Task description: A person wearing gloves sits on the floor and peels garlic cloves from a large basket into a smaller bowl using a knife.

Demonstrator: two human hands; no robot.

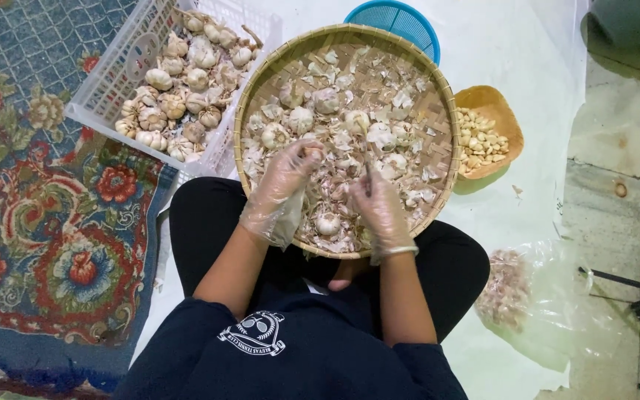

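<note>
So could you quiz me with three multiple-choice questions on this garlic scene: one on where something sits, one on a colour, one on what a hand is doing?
1. Where is the white crate of whole garlic bulbs?
A. left of the bamboo tray
B. inside the tray
C. on the clear bag

2. What colour is the bowl of peeled cloves?
A. blue
B. orange
C. white

3. What is the right hand doing?
A. resting on the carpet
B. hanging open and empty
C. gripping a thin dark tool over the tray

Answers: 1 A, the crate stands beside the tray's left rim. 2 B, its rim is orange. 3 C, gloved fingers close round the tool among the skins.
</note>
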